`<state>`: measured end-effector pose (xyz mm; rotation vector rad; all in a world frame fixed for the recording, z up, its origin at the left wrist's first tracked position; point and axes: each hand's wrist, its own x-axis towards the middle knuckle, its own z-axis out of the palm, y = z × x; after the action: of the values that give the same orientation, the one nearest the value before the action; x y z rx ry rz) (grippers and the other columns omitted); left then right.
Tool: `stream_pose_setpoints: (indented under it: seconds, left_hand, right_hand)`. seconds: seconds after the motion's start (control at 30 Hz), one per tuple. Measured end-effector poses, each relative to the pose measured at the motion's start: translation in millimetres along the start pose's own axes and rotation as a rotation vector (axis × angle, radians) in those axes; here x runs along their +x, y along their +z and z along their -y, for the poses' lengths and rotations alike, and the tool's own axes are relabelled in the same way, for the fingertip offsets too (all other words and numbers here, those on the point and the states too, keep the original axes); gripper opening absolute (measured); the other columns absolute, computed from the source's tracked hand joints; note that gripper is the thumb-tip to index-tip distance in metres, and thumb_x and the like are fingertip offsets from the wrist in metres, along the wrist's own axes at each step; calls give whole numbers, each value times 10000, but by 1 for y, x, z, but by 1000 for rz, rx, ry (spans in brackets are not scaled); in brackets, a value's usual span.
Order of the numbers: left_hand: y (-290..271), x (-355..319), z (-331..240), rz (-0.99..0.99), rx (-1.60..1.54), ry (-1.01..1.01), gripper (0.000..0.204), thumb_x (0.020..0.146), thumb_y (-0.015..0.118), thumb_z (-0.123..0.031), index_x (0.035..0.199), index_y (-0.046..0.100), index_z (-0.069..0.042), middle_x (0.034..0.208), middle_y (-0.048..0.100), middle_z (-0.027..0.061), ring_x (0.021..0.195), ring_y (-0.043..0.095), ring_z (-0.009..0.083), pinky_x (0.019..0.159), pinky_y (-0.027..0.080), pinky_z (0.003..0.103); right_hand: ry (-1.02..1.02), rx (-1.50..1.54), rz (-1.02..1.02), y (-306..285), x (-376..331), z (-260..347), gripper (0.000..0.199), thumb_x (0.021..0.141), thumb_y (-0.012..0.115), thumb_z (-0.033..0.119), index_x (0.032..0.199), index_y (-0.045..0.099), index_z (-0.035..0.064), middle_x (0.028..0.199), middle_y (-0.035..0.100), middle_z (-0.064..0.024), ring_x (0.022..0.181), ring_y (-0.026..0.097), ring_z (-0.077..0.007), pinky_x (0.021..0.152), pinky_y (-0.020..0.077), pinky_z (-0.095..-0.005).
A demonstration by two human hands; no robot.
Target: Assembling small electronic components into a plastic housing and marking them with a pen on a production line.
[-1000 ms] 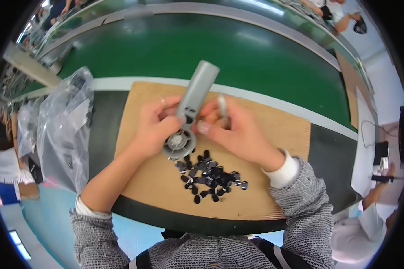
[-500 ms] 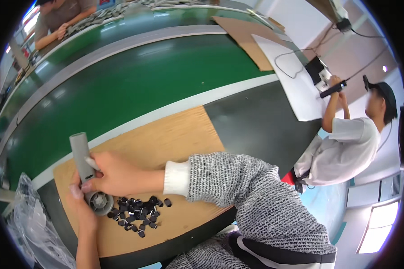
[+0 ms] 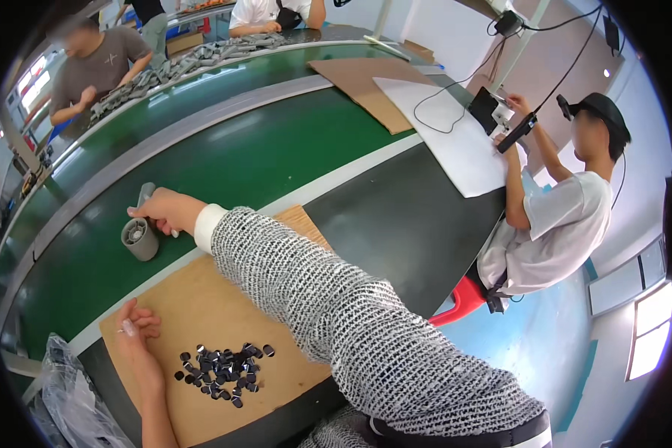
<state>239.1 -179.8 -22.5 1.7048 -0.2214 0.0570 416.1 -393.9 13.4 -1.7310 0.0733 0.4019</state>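
Here, gray fan unit gripped in R hand, round end lower-left, L hand slack

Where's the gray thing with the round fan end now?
In the head view, the gray fan housing is on the left, in the right hand, over or touching the green belt, beyond the cardboard sheet.

Head cam, L of the pair, looking fwd & down from above the wearer's R sleeve, w/ L hand & R hand both in shot at arm's reach! Wide fisheye: cardboard close in, belt slanting across mid-dist., co-worker farther off R, edges bending at the rim.
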Motion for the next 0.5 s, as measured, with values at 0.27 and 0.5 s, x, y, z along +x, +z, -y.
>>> stream_pose_setpoints:
  seconds: [0.27,0.5]
  left_hand:
    - [-1,-5,-1,-13,85,49,414,1037,375,-315,1214,549,16,943,570,52,799,549,112,712,432,251]
    - [3,-8,5,23,102,13,352,1043,405,-274,1146,571,20,878,561,30,781,528,96,706,425,233]
  right_hand:
    - [-456,-581,-500,-36,-41,-57,398,840,664,334,740,633,-50,753,673,-216,668,657,-377,603,533,-473]
    - [-602,-1004,-511,-50,-103,-87,184,779,626,104,912,629,-23,814,663,-199,755,679,-323,628,538,-432]
